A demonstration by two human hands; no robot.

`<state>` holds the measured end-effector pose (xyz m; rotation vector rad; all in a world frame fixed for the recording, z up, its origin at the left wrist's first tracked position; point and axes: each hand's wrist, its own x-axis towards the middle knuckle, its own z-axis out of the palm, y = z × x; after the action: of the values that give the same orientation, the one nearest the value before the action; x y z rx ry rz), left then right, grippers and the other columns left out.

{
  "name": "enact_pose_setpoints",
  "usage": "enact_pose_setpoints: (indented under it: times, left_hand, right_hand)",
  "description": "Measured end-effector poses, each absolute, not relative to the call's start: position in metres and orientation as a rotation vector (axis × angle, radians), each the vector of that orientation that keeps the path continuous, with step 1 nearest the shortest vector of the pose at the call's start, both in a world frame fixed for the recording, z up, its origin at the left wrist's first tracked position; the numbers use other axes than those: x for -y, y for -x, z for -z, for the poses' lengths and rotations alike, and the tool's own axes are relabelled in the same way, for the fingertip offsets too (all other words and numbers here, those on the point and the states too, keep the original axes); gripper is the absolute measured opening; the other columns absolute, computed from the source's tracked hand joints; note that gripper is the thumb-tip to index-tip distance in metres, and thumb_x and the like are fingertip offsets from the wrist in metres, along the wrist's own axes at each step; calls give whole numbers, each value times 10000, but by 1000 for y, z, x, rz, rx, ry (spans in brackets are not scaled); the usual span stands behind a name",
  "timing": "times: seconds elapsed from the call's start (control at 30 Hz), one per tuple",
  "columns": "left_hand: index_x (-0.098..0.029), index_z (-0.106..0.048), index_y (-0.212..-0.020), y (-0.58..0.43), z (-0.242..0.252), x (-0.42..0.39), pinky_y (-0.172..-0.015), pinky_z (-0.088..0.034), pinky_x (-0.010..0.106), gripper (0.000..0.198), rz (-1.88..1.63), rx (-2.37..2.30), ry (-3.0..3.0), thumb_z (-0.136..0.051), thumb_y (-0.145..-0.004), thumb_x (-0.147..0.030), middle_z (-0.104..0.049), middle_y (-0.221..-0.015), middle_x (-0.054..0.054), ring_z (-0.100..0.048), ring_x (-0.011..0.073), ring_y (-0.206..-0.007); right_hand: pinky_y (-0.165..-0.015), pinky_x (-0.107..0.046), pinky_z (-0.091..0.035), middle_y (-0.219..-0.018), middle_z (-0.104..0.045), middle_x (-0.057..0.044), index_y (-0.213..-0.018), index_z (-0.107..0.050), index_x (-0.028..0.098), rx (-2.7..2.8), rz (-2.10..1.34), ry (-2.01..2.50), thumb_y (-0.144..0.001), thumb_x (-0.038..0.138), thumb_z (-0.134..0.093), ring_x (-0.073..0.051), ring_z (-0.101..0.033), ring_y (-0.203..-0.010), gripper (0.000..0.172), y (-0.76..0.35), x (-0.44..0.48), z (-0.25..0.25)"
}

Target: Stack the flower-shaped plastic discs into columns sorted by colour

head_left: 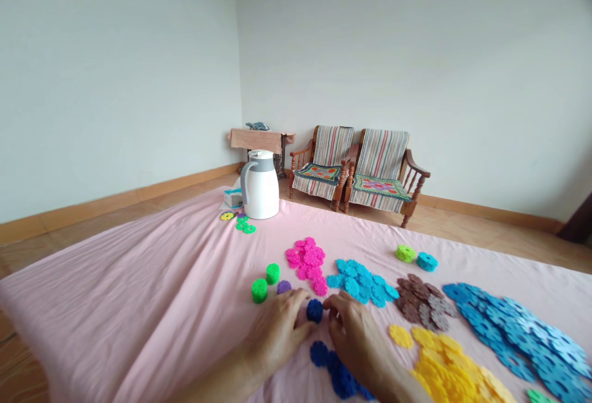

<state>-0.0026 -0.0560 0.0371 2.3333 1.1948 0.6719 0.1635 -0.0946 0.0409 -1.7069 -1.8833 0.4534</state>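
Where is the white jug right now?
The white jug stands at the far left of the pink cloth, beside a small box, well beyond both hands.

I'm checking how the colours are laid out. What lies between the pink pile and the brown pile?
In the head view, the light blue pile lies between the pink pile and the brown pile on the pink cloth.

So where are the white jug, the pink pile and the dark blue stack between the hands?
White jug (pixel 261 190), head view, on the middle of its body.
Pink pile (pixel 307 260), head view, on the centre of the heap.
Dark blue stack (pixel 314 310), head view, on its side between both hands' fingertips.
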Motion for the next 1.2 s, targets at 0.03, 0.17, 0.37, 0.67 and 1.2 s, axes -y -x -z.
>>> enact_pose_setpoints:
  times: [0.03,0.17,0.37,0.67,1.2]
  left_hand:
    - [-228,-573,-1025,3,-37,56,-754,-394,275,310,-672,-1186,-2333,-579,-730,-137,-651,-993,15,-569,206,-924]
    - [-223,-593,-951,2,-39,56,-703,-385,260,235,-654,-1174,-2347,-562,-737,-133,-650,-931,5,-568,192,-872]
    - [-214,-592,-916,2,-39,56,-656,-366,251,227,-664,-1186,-2356,-546,-718,-113,-630,-849,-3,-560,180,-806]
    - [-237,-583,-1008,0,-38,57,-795,-393,294,344,-799,-1163,-2269,-652,-684,-144,-601,-990,8,-545,203,-919]
    - [-254,-626,-1061,-1,-35,52,-874,-405,300,334,-844,-1065,-2222,-656,-739,-169,-641,-1051,11,-567,206,-982]
  right_hand:
    - [-694,-218,-369,-871,-646,-49,-884,-660,190,1883,-453,1708,-771,33,-398,-148,-602,-802,326,-163,95,-41]
    - [-684,-224,-362,-847,-641,-53,-865,-659,182,1891,-429,1716,-780,37,-397,-152,-598,-782,311,-161,95,-39]
    - [-688,-228,-366,-857,-641,-54,-859,-647,179,1900,-417,1706,-754,29,-394,-149,-594,-776,313,-163,93,-39]
    - [-681,-258,-369,-794,-641,-16,-787,-589,197,2080,-503,1830,-667,132,-493,-166,-568,-781,167,-214,96,-66]
    - [-730,-261,-363,-930,-616,-33,-833,-564,193,2286,-673,1802,-558,103,-494,-167,-532,-838,297,-217,105,-69]
